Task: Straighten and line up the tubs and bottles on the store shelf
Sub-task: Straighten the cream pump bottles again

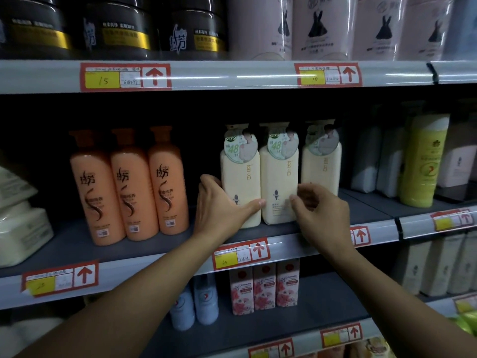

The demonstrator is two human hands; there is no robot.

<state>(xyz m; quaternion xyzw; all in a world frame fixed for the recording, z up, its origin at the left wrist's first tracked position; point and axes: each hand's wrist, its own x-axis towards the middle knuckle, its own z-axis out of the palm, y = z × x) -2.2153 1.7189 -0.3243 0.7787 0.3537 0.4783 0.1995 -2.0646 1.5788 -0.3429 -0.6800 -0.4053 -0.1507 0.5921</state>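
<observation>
Three cream bottles with round green tags stand on the middle shelf [180, 264]. My left hand [219, 205] grips the leftmost cream bottle [241, 177], fingers behind its left side and thumb across its front. My right hand [320, 208] holds the lower right of the middle cream bottle [278, 174], thumb on its front. The third cream bottle [322, 161] stands further back, behind my right hand. Three orange bottles [129, 184] stand in a row to the left. Black tubs [116, 29] sit on the top shelf.
Pink packs [322, 24] fill the top shelf's right side. A yellow-green bottle [423, 161] and grey packs [374, 161] stand to the right, white packs [20, 228] at far left. Floral pink cartons [263, 288] and pale blue bottles [193, 306] sit on the shelf below.
</observation>
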